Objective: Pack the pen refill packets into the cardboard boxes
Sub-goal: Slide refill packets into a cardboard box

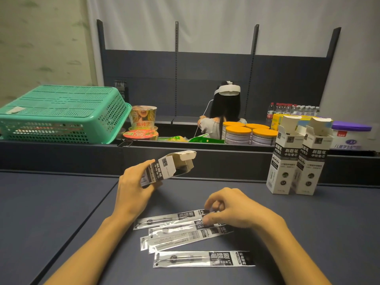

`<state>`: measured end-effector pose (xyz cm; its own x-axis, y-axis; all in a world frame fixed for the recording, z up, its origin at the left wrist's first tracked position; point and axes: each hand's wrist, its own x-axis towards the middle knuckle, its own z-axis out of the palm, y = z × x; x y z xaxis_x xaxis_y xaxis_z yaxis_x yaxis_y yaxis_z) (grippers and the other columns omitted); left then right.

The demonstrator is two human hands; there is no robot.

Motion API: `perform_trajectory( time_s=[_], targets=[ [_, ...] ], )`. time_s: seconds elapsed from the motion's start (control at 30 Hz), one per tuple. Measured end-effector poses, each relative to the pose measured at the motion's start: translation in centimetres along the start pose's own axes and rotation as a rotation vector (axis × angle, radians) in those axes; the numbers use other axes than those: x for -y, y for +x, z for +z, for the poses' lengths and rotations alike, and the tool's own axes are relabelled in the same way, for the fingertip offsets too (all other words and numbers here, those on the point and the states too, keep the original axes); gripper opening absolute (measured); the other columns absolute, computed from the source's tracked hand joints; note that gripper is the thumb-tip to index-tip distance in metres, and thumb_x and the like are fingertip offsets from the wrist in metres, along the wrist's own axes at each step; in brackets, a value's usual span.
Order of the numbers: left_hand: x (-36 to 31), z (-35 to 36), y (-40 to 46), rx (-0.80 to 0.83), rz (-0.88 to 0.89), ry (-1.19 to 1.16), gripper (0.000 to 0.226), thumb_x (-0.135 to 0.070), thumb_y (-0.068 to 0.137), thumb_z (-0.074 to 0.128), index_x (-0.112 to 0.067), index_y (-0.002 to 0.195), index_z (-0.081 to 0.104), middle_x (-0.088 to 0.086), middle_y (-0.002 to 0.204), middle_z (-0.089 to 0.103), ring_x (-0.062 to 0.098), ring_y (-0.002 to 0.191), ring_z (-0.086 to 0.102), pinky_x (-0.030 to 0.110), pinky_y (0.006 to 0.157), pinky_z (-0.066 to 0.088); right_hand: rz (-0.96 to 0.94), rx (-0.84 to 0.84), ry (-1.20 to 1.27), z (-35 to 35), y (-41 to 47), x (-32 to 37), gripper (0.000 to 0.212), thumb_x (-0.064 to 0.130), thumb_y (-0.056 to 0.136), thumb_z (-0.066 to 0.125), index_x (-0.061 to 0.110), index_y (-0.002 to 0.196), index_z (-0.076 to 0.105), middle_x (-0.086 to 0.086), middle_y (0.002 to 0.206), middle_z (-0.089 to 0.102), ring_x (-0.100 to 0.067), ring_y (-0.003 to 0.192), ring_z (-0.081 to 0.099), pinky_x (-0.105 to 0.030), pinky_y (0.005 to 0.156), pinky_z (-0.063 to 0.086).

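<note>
A cardboard box (164,169) with its flap open is held tilted above the bench (308,223) by the left hand (134,187). The top packets of a small pile (185,229) on the bench are pinched by the right hand (230,208). Two more open boxes (298,161) are stood upright at the right.

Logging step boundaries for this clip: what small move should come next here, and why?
Probably lift one refill packet toward the open box. The right hand is already pinching at the loose packets on the table, and the left hand holds the box tilted, flap open.
</note>
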<state>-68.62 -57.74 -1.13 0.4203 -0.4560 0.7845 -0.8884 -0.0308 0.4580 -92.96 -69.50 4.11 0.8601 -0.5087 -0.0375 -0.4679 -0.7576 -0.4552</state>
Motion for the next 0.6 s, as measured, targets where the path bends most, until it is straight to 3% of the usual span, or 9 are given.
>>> perform_trajectory(
  time_s=[0.13,0.27,0.33,0.6],
  targets=[
    [-0.1,0.1,0.0,-0.001,-0.004,-0.011,0.063,-0.021,0.070,0.083,-0.018,0.128,0.057,0.001,0.119,0.062,0.017,0.111,0.050,0.029,0.090,0.041,0.047,0.045,-0.037,0.1,-0.1,0.0,0.035,0.044,0.077,0.077,0.025,0.105,0.067,0.004,0.104,0.056,-0.015,0.098,0.056,-0.023,0.075,0.044],
    [0.0,0.1,-0.1,0.007,-0.004,-0.018,0.064,-0.022,0.070,0.083,-0.019,0.128,0.056,0.001,0.119,0.062,0.017,0.111,0.050,0.031,0.090,0.044,0.024,0.017,0.021,0.0,-0.3,0.2,0.025,0.038,0.077,0.080,0.026,0.083,0.059,0.008,0.084,0.057,-0.007,0.074,0.054,-0.015,0.059,0.039],
    [0.1,0.1,-0.1,0.008,-0.006,-0.017,0.064,-0.022,0.071,0.083,-0.019,0.129,0.056,0.001,0.119,0.062,0.017,0.111,0.050,0.034,0.090,0.045,-0.014,-0.026,0.069,-0.2,-0.3,0.1,0.025,0.035,0.076,0.081,0.026,0.078,0.058,0.009,0.076,0.056,-0.005,0.066,0.050,-0.015,0.057,0.040],
    [0.0,0.1,-0.1,-0.002,-0.009,-0.005,0.064,-0.021,0.071,0.083,-0.019,0.129,0.056,0.001,0.119,0.062,0.015,0.110,0.050,0.030,0.090,0.042,-0.224,-0.151,0.524,-1.2,-1.0,0.6,0.006,0.010,0.083,0.072,0.016,0.081,0.071,0.000,0.075,0.069,-0.011,0.069,0.064,-0.022,0.064,0.051]
  ],
)
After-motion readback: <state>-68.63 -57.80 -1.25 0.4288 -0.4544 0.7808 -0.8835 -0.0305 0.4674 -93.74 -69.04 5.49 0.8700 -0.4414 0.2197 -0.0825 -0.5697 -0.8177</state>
